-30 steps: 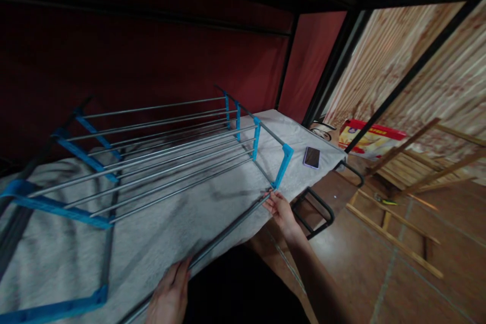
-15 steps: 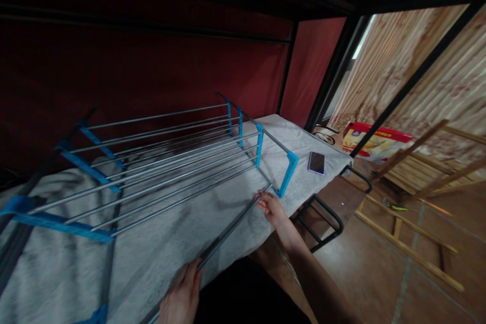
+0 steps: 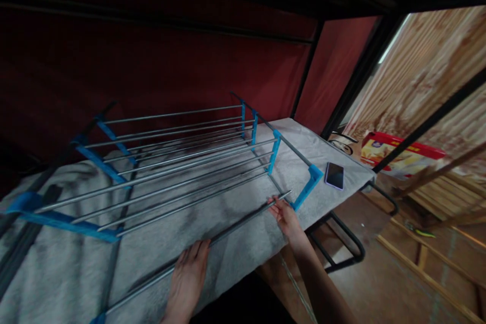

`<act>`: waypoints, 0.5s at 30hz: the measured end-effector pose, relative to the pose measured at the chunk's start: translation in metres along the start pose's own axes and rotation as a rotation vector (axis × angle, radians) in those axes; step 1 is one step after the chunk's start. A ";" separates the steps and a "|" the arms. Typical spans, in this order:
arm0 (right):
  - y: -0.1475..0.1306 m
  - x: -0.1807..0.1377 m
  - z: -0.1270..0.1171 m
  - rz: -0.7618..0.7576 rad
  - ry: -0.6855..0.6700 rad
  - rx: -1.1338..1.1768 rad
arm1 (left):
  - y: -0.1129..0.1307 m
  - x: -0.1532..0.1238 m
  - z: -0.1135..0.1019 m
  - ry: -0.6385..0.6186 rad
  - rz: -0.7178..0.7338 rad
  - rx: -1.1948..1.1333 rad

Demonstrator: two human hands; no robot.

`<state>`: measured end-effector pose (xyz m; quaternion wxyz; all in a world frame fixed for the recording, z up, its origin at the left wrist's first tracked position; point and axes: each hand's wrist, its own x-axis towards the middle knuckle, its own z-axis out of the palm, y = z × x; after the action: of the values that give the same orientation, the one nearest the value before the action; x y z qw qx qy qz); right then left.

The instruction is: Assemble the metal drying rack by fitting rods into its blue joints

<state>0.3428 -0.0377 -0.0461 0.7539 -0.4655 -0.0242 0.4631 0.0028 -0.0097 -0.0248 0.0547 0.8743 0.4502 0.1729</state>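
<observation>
A rack of grey metal rods with blue plastic joints [image 3: 182, 154] lies on a grey blanket [image 3: 152, 243] over a bunk. A loose metal rod [image 3: 228, 230] runs along the near edge. My left hand [image 3: 188, 278] rests flat on that rod, fingers stretched out. Near the rod's far end, my right hand [image 3: 286, 217] pinches it close to the blue corner piece [image 3: 309, 182].
A phone [image 3: 334, 175] lies on the blanket at the right end. Black bed frame posts [image 3: 357, 71] rise at the right, with a black rail [image 3: 341, 243] below. On the floor beyond are a red and yellow box [image 3: 398, 154] and wooden slats [image 3: 433, 273].
The rod has swung up onto the blanket and toward the rack. Both hands moved with it, the left further onto the blanket. The view shifted to the left.
</observation>
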 end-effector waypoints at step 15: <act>0.009 0.019 -0.036 -0.094 -0.071 -0.389 | 0.005 0.004 -0.005 -0.080 -0.211 -0.202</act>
<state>0.3645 -0.0474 -0.0811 0.6692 -0.5841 -0.1614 0.4301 0.0071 -0.0097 -0.0178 0.1782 0.8184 0.5174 0.1757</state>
